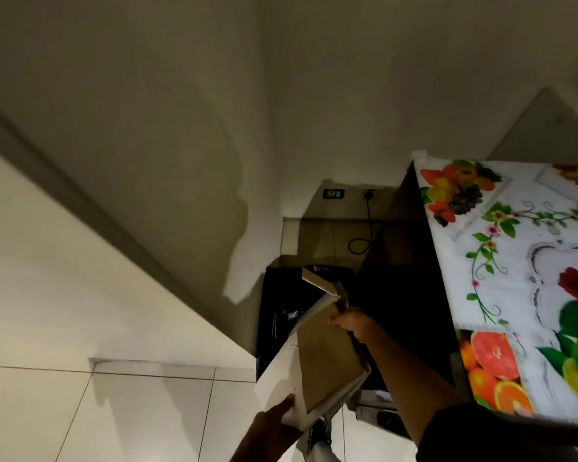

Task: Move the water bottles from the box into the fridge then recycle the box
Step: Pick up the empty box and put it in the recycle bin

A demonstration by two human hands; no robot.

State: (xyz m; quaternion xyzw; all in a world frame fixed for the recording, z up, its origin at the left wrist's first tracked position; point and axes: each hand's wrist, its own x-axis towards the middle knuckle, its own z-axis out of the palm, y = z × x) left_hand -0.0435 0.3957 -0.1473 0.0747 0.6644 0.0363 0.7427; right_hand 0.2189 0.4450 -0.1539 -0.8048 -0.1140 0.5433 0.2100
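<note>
Flattened brown-and-white cardboard box (324,358), both hands' fingers gripping its edges, above glossy black bin (281,305).

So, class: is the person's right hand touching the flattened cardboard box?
Touching. The head view shows the right hand gripping the upper edge of the flattened cardboard box, fingers curled over it, above the black bin.

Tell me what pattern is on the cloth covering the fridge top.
The cloth is white with colourful fruit and green vines, seen in the head view.
</note>
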